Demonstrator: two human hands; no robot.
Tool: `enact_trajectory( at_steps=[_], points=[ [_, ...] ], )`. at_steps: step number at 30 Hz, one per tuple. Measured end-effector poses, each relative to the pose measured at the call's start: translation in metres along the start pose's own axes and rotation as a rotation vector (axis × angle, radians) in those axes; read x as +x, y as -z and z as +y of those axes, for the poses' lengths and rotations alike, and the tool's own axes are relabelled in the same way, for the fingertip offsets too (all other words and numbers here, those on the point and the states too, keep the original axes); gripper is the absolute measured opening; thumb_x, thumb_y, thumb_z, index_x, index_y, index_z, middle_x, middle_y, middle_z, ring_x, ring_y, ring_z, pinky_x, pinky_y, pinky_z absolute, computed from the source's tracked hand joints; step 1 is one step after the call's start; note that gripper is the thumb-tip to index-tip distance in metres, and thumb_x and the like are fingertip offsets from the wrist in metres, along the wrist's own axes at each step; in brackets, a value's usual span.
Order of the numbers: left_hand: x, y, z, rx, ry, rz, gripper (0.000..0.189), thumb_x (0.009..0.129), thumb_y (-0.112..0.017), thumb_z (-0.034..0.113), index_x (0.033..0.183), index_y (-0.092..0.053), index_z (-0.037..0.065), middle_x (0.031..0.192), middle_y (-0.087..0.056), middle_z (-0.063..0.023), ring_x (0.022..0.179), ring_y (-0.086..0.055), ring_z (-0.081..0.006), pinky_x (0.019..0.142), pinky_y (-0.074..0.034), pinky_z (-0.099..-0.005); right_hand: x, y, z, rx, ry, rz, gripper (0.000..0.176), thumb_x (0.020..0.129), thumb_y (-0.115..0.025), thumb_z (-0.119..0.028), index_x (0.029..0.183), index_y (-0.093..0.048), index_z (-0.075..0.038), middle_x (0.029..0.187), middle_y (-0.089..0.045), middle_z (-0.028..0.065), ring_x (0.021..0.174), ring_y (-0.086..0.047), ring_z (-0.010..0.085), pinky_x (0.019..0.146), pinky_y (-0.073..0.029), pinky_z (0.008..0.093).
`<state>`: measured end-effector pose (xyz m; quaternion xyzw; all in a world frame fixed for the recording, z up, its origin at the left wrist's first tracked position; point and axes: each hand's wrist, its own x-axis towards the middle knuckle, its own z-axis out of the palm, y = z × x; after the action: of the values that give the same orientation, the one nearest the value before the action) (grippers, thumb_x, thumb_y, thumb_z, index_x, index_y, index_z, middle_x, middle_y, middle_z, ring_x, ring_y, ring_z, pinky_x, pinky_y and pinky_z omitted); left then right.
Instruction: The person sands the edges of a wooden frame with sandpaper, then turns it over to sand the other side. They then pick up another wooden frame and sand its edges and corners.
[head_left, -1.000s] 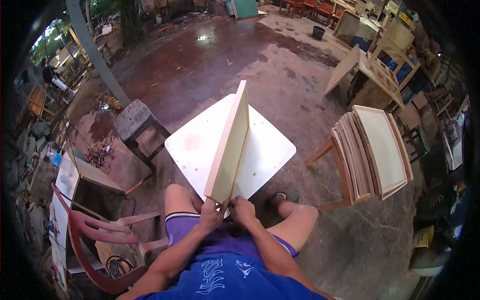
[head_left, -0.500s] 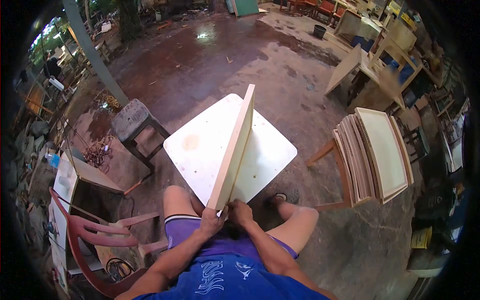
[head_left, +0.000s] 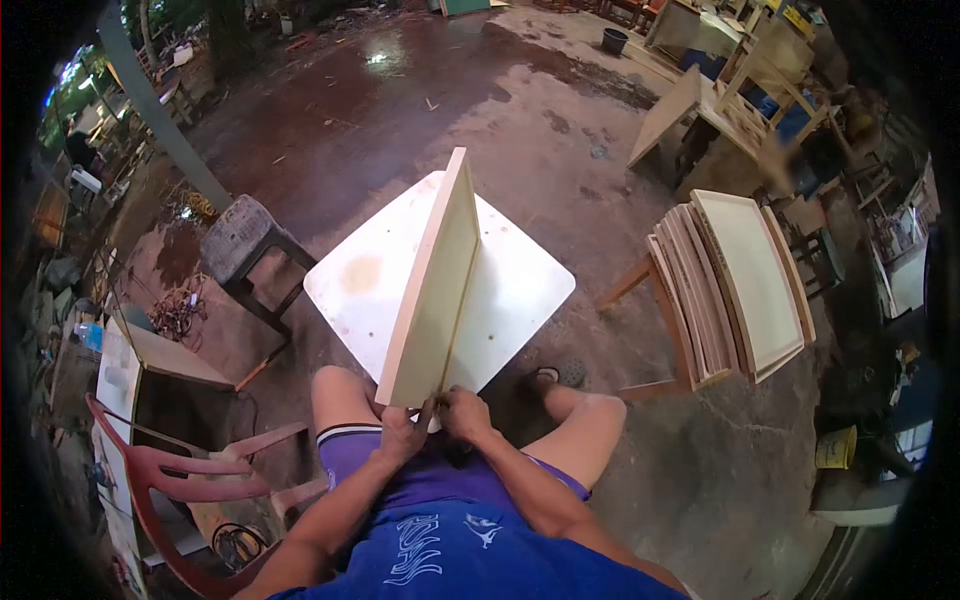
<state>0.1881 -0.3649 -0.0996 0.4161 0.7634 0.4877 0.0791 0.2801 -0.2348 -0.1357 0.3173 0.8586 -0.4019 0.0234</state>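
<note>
A shallow wooden framed panel (head_left: 445, 270) stands on its long edge across a white square tabletop (head_left: 360, 250), its near end toward my lap. My left hand (head_left: 402, 436) is closed at the bottom of that near end, its fingers partly hidden beneath the wood. Close beside it, my right hand (head_left: 466, 415) has curled fingers at the panel's lower corner, on the recessed side. A small white bit shows between the two hands, too small to name. What the right fingers pinch is hidden.
Several similar framed panels (head_left: 750, 270) lean stacked on a wooden stand at the right. A dark stool (head_left: 245, 240) is left of the tabletop, and a red plastic chair (head_left: 190, 485) is at lower left. Wooden furniture pieces (head_left: 670, 115) stand at the upper right.
The whole view has shifted slightly, so things sit farther left and higher. The panel shows more of its recessed face. Both hands stay at its near end.
</note>
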Motion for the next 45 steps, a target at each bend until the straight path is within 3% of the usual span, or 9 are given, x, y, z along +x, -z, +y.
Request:
enact_trajectory(
  at_steps=[1,5,12,14,23,27,29,32,45],
  points=[
    [0.0,0.002,0.002,0.038,-0.094,0.009,0.02,0.094,-0.072,0.0,0.113,-0.065,-0.002,0.102,-0.071,-0.019,0.089,-0.075,-0.0318,0.073,-0.066,-0.0394,-0.001,-0.002,0.0,-0.018,-0.025,-0.03,0.028,0.092,-0.064,-0.029,0.109,-0.079,-0.012,0.104,-0.069,0.0175,0.098,-0.069,0.0413,0.087,-0.055,0.0516],
    [0.008,0.005,0.02,-0.048,-0.04,0.066,0.019,0.094,-0.071,-0.001,0.112,-0.065,-0.004,0.102,-0.071,-0.0199,0.088,-0.075,-0.0326,0.074,-0.067,-0.0396,-0.003,0.001,0.002,0.026,0.0,-0.044,0.028,0.092,-0.064,-0.028,0.108,-0.079,-0.011,0.106,-0.07,0.017,0.099,-0.068,0.0413,0.087,-0.055,0.0512],
    [0.004,0.004,0.005,0.025,-0.102,-0.015,0.018,0.096,-0.071,0.001,0.113,-0.067,-0.003,0.103,-0.071,-0.0188,0.089,-0.075,-0.0309,0.073,-0.067,-0.0393,0.004,-0.003,0.005,-0.046,-0.011,-0.054,0.027,0.092,-0.063,-0.027,0.105,-0.078,-0.009,0.106,-0.07,0.0169,0.098,-0.068,0.0417,0.088,-0.055,0.0511],
    [-0.001,0.0,0.004,-0.112,0.026,0.009,0.019,0.096,-0.07,0.003,0.114,-0.067,-0.003,0.103,-0.071,-0.0192,0.09,-0.075,-0.0309,0.072,-0.067,-0.0392,-0.003,-0.004,0.002,0.01,-0.023,-0.01,0.028,0.091,-0.064,-0.027,0.104,-0.078,-0.008,0.105,-0.07,0.0173,0.099,-0.068,0.0421,0.088,-0.055,0.0517],
    [0.004,0.01,0.01,0.039,-0.117,0.075,0.022,0.095,-0.071,0.001,0.115,-0.064,-0.002,0.102,-0.067,-0.0174,0.088,-0.072,-0.0299,0.069,-0.066,-0.0374,-0.009,0.008,-0.015,0.019,-0.043,-0.038,0.028,0.092,-0.061,-0.026,0.105,-0.078,-0.009,0.11,-0.069,0.0201,0.103,-0.068,0.0434,0.091,-0.054,0.0536],
    [0.002,0.005,0.0,-0.009,-0.15,0.137,0.022,0.093,-0.072,-0.001,0.114,-0.063,-0.003,0.099,-0.066,-0.0184,0.086,-0.071,-0.0303,0.066,-0.066,-0.0371,0.004,-0.023,0.007,-0.019,-0.105,-0.053,0.029,0.093,-0.06,-0.025,0.11,-0.079,-0.012,0.11,-0.069,0.0216,0.103,-0.068,0.0438,0.092,-0.054,0.0535],
    [-0.005,0.001,-0.007,-0.186,0.095,0.084,0.031,0.091,-0.071,-0.002,0.12,-0.061,-0.002,0.106,-0.067,-0.0208,0.101,-0.067,-0.0393,0.082,-0.055,-0.0474,-0.005,-0.006,-0.01,-0.014,-0.07,-0.043,0.029,0.094,-0.06,-0.025,0.11,-0.078,-0.011,0.109,-0.069,0.0218,0.102,-0.068,0.0439,0.091,-0.055,0.0534],
    [-0.006,0.006,-0.013,-0.073,0.001,0.027,0.03,0.093,-0.071,0.0,0.121,-0.061,-0.003,0.107,-0.068,-0.0198,0.101,-0.068,-0.0368,0.083,-0.056,-0.0473,-0.005,-0.016,0.0,-0.027,-0.046,-0.017,0.029,0.095,-0.059,-0.026,0.109,-0.078,-0.009,0.107,-0.069,0.0219,0.1,-0.068,0.0441,0.09,-0.055,0.0532],
    [-0.008,0.006,-0.016,-0.152,0.029,0.069,0.031,0.094,-0.071,0.0,0.122,-0.059,-0.004,0.109,-0.067,-0.0209,0.101,-0.067,-0.0364,0.083,-0.056,-0.047,-0.014,-0.025,-0.009,0.029,0.033,0.12,0.028,0.096,-0.059,-0.024,0.105,-0.077,-0.005,0.099,-0.067,0.024,0.094,-0.068,0.0452,0.086,-0.055,0.0532]
  ],
)
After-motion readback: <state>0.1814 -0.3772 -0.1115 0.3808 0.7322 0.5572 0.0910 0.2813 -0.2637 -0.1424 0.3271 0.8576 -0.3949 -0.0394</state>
